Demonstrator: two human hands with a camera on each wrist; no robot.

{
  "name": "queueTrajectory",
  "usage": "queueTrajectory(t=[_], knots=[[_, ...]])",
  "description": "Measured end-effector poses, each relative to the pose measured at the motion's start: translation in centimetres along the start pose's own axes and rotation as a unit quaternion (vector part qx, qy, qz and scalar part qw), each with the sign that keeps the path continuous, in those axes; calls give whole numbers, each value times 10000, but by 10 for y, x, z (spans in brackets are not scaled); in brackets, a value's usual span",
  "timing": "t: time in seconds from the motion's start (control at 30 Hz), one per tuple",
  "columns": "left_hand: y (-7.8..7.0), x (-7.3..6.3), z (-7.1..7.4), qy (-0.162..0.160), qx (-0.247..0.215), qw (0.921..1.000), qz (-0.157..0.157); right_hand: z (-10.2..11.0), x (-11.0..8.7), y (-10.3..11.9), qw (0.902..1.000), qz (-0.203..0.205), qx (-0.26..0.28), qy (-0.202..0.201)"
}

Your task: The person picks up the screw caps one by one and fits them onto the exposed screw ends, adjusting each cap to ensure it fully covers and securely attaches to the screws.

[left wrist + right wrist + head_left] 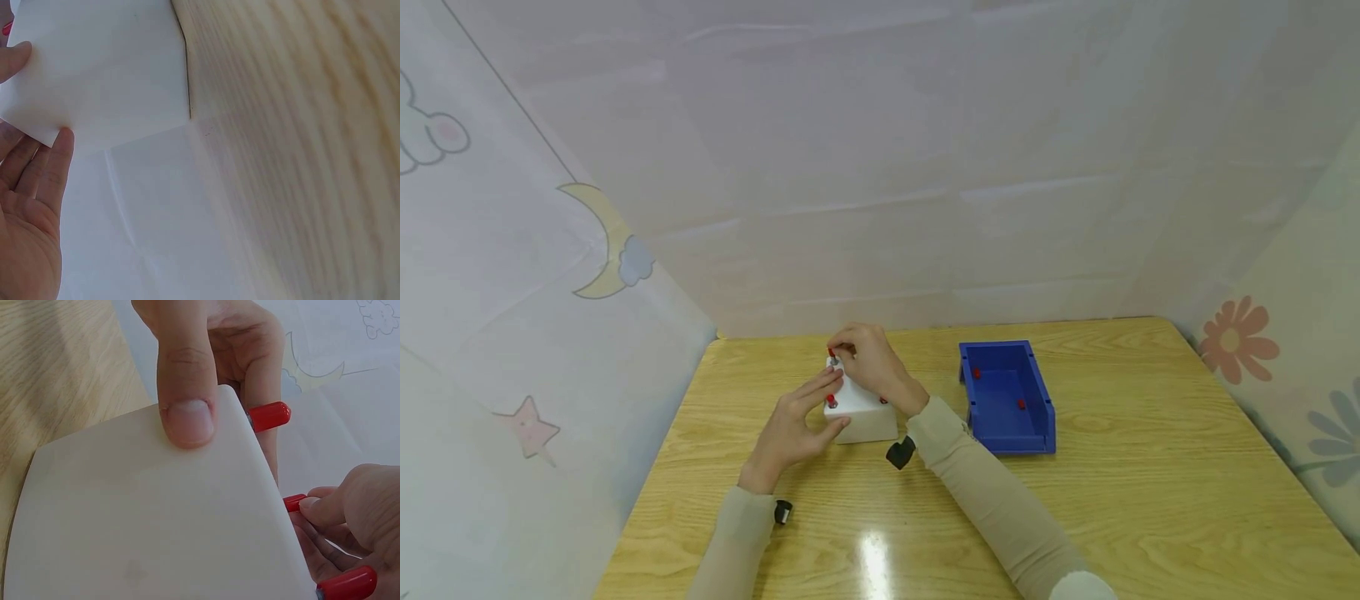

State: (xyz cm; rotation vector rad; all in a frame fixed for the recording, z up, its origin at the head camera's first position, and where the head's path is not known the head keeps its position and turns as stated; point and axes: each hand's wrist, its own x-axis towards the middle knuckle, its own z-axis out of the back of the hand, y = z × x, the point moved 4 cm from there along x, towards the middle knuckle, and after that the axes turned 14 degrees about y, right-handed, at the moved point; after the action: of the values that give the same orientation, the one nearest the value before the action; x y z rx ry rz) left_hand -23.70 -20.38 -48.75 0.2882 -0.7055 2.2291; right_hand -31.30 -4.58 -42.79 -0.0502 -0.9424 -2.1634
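A white box [867,427] with red caps on short metal posts sits on the table. My left hand [793,427] grips its left side, thumb on the near face, as the right wrist view shows. My right hand [872,362] reaches over the top and pinches a red cap [294,502] at the far post between thumb and fingertips. A second red cap [270,416] stands beside my left hand, and a third red cap [348,584] is at the near right corner. In the left wrist view, fingers of my left hand [31,206] touch the box edge.
To the right of the box stands a blue open-fronted bin [1049,421] with two small red caps [977,373] inside. The wooden table [1150,483] meets a pale cloth wall [880,208] at the back, with printed cloth at both sides.
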Motion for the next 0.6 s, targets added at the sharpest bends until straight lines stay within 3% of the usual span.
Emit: queueTrajectory(t=[0.6], knots=[[1,1,-1,-24,5,10000,-55,-5,0,-6,10000,-15,92,-14]])
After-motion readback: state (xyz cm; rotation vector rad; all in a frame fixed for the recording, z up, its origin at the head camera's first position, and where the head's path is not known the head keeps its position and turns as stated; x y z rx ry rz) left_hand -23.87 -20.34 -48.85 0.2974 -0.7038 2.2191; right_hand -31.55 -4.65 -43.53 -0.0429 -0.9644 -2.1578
